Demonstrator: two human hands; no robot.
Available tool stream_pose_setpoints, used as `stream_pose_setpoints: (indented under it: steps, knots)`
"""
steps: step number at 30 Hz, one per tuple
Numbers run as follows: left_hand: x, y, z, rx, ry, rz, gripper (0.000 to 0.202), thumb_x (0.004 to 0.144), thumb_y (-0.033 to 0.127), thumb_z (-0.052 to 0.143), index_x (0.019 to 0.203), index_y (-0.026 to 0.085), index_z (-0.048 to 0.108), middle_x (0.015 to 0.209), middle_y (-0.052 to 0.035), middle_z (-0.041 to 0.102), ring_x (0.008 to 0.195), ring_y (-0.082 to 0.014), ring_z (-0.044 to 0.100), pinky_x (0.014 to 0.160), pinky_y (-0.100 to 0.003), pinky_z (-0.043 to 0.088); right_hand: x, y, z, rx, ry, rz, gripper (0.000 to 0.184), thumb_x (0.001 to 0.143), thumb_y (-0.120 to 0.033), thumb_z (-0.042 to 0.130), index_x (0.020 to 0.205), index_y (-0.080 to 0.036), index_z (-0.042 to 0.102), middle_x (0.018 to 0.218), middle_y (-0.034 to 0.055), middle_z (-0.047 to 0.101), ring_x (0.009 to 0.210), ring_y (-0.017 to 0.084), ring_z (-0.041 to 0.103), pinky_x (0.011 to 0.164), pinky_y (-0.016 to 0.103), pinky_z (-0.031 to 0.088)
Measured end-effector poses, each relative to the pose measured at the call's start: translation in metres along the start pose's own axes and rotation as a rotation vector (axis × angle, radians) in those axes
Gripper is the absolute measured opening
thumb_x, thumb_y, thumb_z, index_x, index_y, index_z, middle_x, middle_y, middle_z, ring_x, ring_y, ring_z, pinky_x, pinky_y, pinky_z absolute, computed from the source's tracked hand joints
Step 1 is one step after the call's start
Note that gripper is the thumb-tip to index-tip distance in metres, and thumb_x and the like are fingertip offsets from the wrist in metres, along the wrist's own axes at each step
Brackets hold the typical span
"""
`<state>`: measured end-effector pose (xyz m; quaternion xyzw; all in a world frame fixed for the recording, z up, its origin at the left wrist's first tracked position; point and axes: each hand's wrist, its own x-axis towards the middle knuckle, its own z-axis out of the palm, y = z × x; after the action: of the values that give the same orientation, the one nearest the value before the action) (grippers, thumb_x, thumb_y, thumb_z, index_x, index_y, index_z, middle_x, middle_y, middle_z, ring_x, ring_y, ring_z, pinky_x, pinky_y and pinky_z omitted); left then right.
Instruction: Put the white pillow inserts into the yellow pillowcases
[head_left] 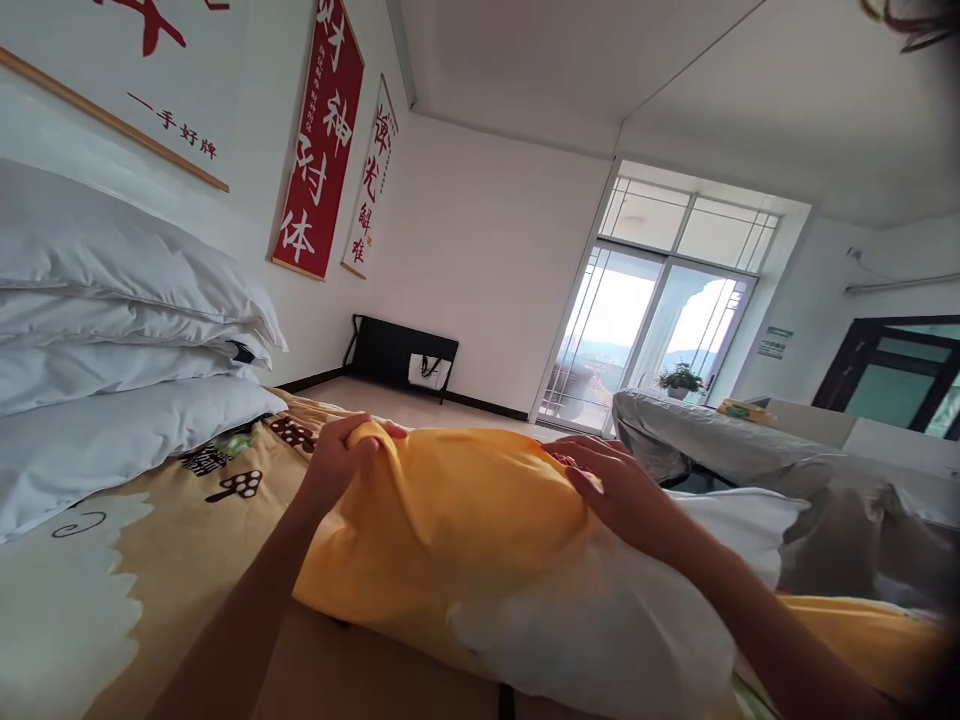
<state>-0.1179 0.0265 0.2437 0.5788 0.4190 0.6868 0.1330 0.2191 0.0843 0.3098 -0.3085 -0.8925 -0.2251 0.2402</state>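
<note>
Head view: two bare hands at a yellow-and-white pillowcase (480, 490) above mushroom-print bedding (259, 470).
The left hand (341, 462) is closed on a bunched fold at the pillowcase's upper left corner; the right hand (600, 478) lies over its upper right edge, fingers extended, and whether it grips cannot be told. The pillowcase spans the gap between them, in front of the wearer. White pillows (120, 340) are stacked at far left; another white pillow (739, 520) shows beyond the right forearm. Behind are red-and-white wall scrolls (319, 150) and a glass door (637, 320).
</note>
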Motion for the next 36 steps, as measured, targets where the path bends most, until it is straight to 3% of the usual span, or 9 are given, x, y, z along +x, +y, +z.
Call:
stream_pose_setpoints:
  steps: [5,9,13,19,21,26,29,33,36]
  knots:
    - [-0.021,-0.024,-0.022,-0.133,0.000,-0.001,0.023,0.063,0.026,0.054,0.073,0.018,0.072,0.091,-0.0064,0.073,0.086,-0.0246,0.061,0.078,-0.033,0.049,0.071,-0.070,0.030,0.200,-0.080,-0.023,0.050,0.089,-0.042,0.053,0.136,-0.026,0.048,0.129,0.0081,0.060,0.118,0.024,0.054,0.098,0.042,0.041]
    - [-0.026,-0.022,-0.047,-0.126,-0.111,0.006,0.009,0.064,0.028,0.068,0.068,0.021,0.071,0.098,-0.0073,0.073,0.096,-0.0287,0.064,0.085,-0.037,0.051,0.100,-0.100,0.062,0.346,-0.216,-0.099,0.029,0.084,-0.041,0.062,0.108,-0.025,0.066,0.102,0.0026,0.069,0.094,0.018,0.061,0.081,0.028,0.045]
    - [-0.029,-0.022,-0.064,-0.174,-0.148,-0.031,0.013,0.063,0.033,0.075,0.061,0.022,0.071,0.093,-0.0079,0.073,0.091,-0.0292,0.065,0.082,-0.038,0.053,0.102,-0.102,0.077,0.202,-0.101,-0.251,0.030,0.096,-0.032,0.044,0.079,-0.020,0.066,0.076,0.0003,0.067,0.071,0.012,0.058,0.067,0.023,0.039]
    - [-0.025,-0.060,-0.067,-0.482,-0.129,-0.071,0.028,0.055,0.042,0.080,0.073,0.020,0.076,0.099,-0.0112,0.072,0.093,-0.0332,0.064,0.076,-0.040,0.055,0.090,-0.079,0.053,-0.142,0.242,-0.279,0.037,0.100,-0.030,0.034,0.087,-0.019,0.066,0.060,0.0013,0.063,0.056,0.012,0.053,0.062,0.025,0.034]
    - [-0.023,-0.065,-0.066,-0.571,-0.073,-0.083,0.038,0.055,0.046,0.080,0.085,0.022,0.076,0.102,-0.0099,0.071,0.093,-0.0323,0.064,0.077,-0.041,0.054,0.086,-0.074,0.045,-0.126,0.347,-0.247,0.035,0.099,-0.030,0.036,0.082,-0.019,0.065,0.058,0.0008,0.062,0.054,0.011,0.051,0.061,0.025,0.034]
    - [-0.016,-0.062,-0.052,-0.862,0.113,-0.021,0.037,0.078,0.060,0.056,0.067,0.026,0.066,0.092,-0.0008,0.071,0.091,-0.0244,0.066,0.075,-0.038,0.055,0.079,-0.078,0.053,0.142,0.486,0.015,0.040,0.098,-0.033,0.034,0.067,-0.020,0.056,0.055,-0.0013,0.055,0.052,0.011,0.047,0.055,0.022,0.036]
    - [-0.015,-0.055,-0.032,-0.477,-0.066,-0.067,0.026,0.082,0.046,0.056,0.092,0.026,0.068,0.105,-0.0045,0.070,0.107,-0.0260,0.061,0.089,-0.040,0.051,0.080,-0.086,0.062,0.272,0.342,0.001,0.043,0.097,-0.039,0.035,0.060,-0.021,0.050,0.050,-0.0038,0.047,0.048,0.010,0.041,0.051,0.021,0.033]
    - [-0.025,-0.043,0.000,-0.110,-0.424,-0.117,0.047,0.079,0.029,0.058,0.125,0.026,0.055,0.133,-0.0051,0.056,0.123,-0.0245,0.050,0.106,-0.039,0.039,0.080,-0.091,0.056,0.327,0.374,0.112,0.039,0.096,-0.039,0.035,0.068,-0.021,0.054,0.050,-0.0055,0.046,0.047,0.009,0.040,0.052,0.021,0.033]
    - [-0.033,-0.031,0.017,-0.060,-0.402,-0.048,0.057,0.072,0.018,0.059,0.128,0.028,0.051,0.134,-0.0031,0.053,0.126,-0.0220,0.044,0.110,-0.036,0.034,0.076,-0.096,0.052,0.361,0.342,0.066,0.040,0.096,-0.039,0.036,0.064,-0.021,0.051,0.051,-0.0048,0.047,0.050,0.009,0.043,0.054,0.020,0.035]
